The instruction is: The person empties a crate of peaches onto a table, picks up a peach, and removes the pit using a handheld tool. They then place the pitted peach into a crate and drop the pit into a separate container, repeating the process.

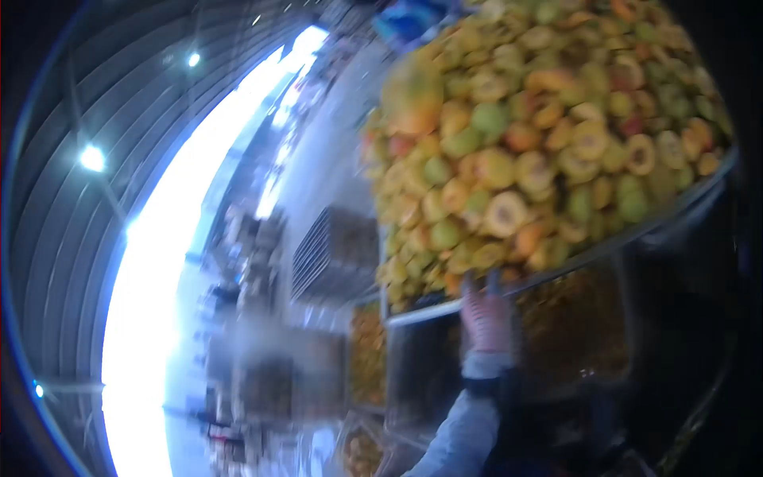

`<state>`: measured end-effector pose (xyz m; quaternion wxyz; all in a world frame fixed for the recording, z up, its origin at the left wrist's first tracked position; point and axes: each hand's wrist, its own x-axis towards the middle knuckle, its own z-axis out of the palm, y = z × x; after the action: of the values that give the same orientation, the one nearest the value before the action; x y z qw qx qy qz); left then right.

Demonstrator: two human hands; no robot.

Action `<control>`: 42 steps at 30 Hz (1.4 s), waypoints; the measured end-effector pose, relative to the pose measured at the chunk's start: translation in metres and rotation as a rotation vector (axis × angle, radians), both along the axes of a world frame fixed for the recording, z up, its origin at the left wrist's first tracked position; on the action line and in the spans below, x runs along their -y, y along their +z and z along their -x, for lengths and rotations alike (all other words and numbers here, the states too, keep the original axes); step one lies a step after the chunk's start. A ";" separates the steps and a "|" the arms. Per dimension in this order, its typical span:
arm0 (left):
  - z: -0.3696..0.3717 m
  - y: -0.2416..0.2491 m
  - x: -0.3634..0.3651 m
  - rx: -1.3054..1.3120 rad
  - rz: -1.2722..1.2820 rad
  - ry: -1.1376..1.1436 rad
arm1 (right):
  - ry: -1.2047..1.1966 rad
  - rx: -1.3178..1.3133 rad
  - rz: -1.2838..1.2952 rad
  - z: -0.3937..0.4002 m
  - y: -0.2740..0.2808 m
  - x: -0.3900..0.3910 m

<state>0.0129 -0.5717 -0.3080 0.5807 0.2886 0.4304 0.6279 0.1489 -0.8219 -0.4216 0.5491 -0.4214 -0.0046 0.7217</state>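
My left hand (486, 318) rests at the near rim of a large bin (429, 315) heaped with halved peaches or apricots (509, 213). Its fingers point toward the fruit and stand apart, with nothing visible between them. A pale blue sleeve and a dark band cover that arm. One large, blurred yellow-orange fruit (413, 94) appears over the far left part of the heap; whether anything holds it cannot be seen. No part of my right hand shows.
The view is tilted and blurred. More fruit (368, 350) lies in a container beside the bin. A grey stack of crates (338, 254) stands farther off. Something blue (409, 22) is beyond the heap. Ceiling lights and a bright opening are at the left.
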 end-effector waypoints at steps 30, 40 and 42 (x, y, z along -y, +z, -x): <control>0.010 0.014 0.151 -0.246 0.216 -0.308 | 0.251 1.080 -0.688 0.025 0.088 -0.030; 0.000 0.006 0.167 -0.432 -0.047 -0.077 | 0.281 1.371 -0.645 0.035 0.108 -0.018; 0.000 0.007 0.165 -0.402 -0.039 -0.104 | 0.210 1.495 -0.719 0.033 0.114 -0.022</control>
<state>0.0127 -0.7370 -0.3010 0.5089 0.4412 0.5100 0.5350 0.1155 -0.8000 -0.3080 0.4321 -0.5858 -0.6368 0.2541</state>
